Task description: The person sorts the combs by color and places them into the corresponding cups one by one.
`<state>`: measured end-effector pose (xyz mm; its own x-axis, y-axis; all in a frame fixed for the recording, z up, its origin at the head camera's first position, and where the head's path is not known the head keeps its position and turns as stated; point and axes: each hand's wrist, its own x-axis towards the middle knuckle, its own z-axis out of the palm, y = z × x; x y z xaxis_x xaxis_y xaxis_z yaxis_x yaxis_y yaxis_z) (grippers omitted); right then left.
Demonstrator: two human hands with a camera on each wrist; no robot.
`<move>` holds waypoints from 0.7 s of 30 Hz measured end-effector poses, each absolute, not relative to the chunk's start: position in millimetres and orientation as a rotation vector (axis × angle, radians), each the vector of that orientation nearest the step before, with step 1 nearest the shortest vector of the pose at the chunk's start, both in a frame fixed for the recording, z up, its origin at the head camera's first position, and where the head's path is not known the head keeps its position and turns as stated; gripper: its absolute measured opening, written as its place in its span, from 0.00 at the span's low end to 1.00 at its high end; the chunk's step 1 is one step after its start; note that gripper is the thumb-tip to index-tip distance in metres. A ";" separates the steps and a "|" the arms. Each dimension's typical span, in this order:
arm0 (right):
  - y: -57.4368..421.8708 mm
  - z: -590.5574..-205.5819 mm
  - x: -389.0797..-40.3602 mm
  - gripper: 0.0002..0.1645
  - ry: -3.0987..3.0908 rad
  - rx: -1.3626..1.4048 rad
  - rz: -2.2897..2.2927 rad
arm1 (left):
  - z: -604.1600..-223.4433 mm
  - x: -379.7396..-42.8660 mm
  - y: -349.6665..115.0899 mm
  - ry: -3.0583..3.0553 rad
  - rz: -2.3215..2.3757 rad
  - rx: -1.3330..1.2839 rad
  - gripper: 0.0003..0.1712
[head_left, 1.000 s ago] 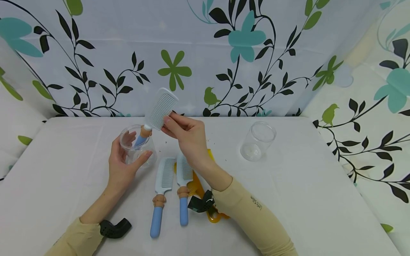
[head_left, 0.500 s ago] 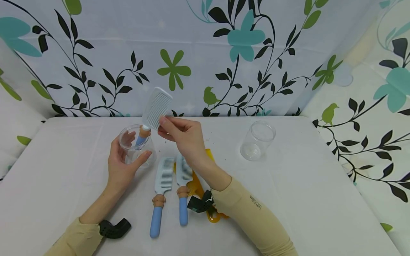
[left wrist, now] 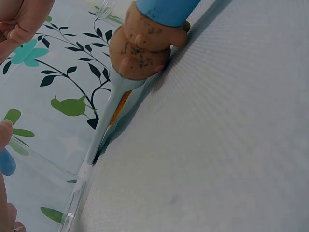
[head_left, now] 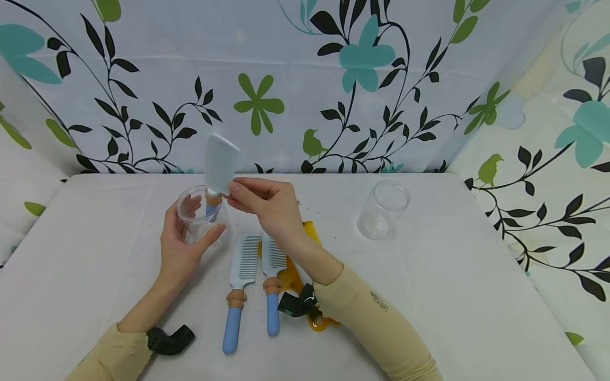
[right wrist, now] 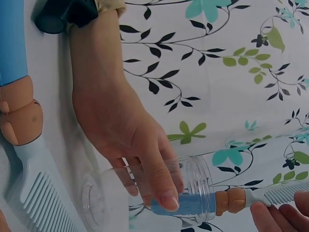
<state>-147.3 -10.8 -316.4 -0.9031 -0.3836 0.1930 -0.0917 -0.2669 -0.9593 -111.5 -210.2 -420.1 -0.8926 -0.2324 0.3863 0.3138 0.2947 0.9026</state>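
My left hand (head_left: pixel 178 251) grips a clear jar (head_left: pixel 194 225) from its left side, fingers behind and thumb in front. With the fingertips my right hand (head_left: pixel 272 203) pinches the pale blue head of a comb (head_left: pixel 220 161). That comb stands nearly upright, its blue handle inside the jar and its brown bear-shaped collar (right wrist: pixel 231 199) just past the rim in the right wrist view. Two matching combs, a left one (head_left: pixel 245 259) and a right one (head_left: pixel 274 256), lie on the table below. Part of the right one is hidden by my right wrist.
Yellow-orange combs (head_left: pixel 290 275) lie partly under the right blue comb and my right forearm. A second clear jar (head_left: pixel 383 211) stands upright further right on the white table (head_left: pixel 429 296). A patterned cloth (head_left: pixel 286 53) hangs behind the table.
My right hand has moved left and slightly down. The comb has swung from a rightward lean to nearly upright, its handle still in the jar. My left hand and the jar have stayed put.
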 end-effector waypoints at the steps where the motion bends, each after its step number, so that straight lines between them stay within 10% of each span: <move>1: -11.1 -316.3 -147.0 0.19 1.788 -0.595 -2.271 | -420.0 -111.4 -210.1 -2.124 -1.630 -0.070 0.47; 21: -15.5 -318.7 -145.4 0.15 1.788 -0.680 -2.231 | -421.8 -111.9 -210.5 -2.112 -1.651 -0.089 0.48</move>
